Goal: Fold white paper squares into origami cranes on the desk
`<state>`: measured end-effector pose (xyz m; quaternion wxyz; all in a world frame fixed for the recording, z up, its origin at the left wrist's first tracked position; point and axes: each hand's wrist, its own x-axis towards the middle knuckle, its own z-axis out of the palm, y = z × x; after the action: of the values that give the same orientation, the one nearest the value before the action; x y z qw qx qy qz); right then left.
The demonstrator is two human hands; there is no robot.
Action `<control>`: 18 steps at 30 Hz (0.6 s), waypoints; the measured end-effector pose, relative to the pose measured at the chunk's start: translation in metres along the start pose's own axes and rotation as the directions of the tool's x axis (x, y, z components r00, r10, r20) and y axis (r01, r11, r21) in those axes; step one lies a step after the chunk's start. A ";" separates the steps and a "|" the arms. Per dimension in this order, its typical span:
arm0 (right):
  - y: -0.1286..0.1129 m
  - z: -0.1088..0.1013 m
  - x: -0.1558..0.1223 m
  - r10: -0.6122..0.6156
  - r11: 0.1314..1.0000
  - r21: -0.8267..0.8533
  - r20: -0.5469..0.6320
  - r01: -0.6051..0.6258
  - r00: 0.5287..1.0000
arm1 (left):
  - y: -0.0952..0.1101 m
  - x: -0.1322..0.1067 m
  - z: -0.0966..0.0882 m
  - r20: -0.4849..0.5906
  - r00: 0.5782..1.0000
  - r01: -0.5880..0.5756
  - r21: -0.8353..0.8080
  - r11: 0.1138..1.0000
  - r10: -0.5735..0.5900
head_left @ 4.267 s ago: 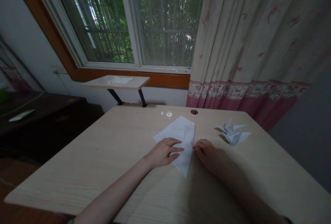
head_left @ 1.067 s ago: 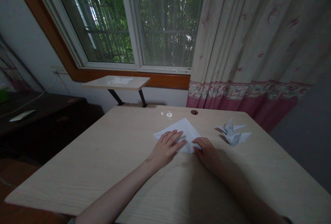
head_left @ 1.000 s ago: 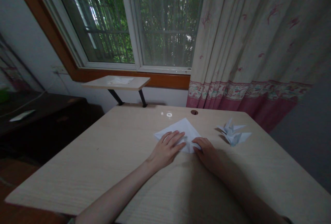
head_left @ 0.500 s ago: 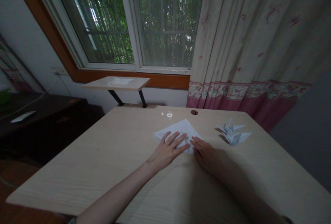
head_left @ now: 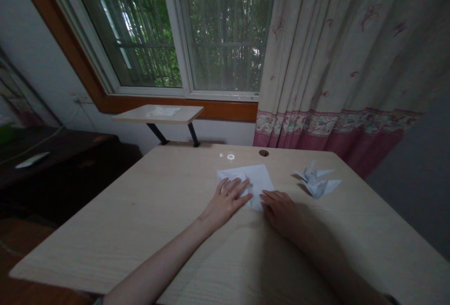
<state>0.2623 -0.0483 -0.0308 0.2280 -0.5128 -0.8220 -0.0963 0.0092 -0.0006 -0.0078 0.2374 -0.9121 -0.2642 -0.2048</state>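
Observation:
A sheet of white paper (head_left: 260,177) with fold lines lies flat on the wooden table (head_left: 158,230) before me. My left hand (head_left: 228,199) rests on the paper's left and near part, its fingers spread and nothing gripped. At the sheet's right edge lies my right hand (head_left: 279,206), palm down, fingers stretched out and touching the paper. The near edge of the sheet is partly hidden under my hands. To the right of my right hand stand folded paper cranes (head_left: 316,185), close together and overlapping.
A small raised shelf (head_left: 133,115) on black legs stands at the table's back left, with white paper (head_left: 165,111) on it. A cable hole (head_left: 263,153) is near the back edge. A curtain (head_left: 316,126) hangs behind. A dark side table (head_left: 70,155) stands at left.
The paper has turned on the table, so its upper edge now runs nearly level where a corner pointed away before. My left hand has shifted slightly left.

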 end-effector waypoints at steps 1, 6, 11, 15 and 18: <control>-0.001 -0.002 0.000 -0.001 1.000 -0.003 -0.002 0.001 1.000 | -0.001 0.000 0.000 0.007 1.000 0.011 -0.002 1.000 -0.011; -0.009 -0.012 0.002 0.021 1.000 -0.009 0.027 -0.021 0.999 | -0.003 0.000 -0.003 0.135 0.989 0.072 -0.040 0.997 -0.066; -0.012 -0.017 0.005 0.022 0.999 0.026 0.086 -0.024 0.996 | -0.004 0.001 -0.004 0.185 0.981 0.080 -0.100 0.992 -0.061; -0.008 -0.007 0.002 -0.017 0.996 0.093 0.047 0.013 0.999 | -0.005 0.001 -0.006 0.180 0.982 0.090 -0.176 0.980 -0.058; -0.003 0.002 -0.003 -0.049 0.991 0.126 -0.014 0.051 0.999 | -0.004 0.002 -0.007 0.170 0.984 0.099 -0.222 0.970 -0.062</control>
<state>0.2599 -0.0514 -0.0340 0.2619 -0.4762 -0.8378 -0.0526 0.0063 -0.0010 0.0001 0.0998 -0.9355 -0.2940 -0.1689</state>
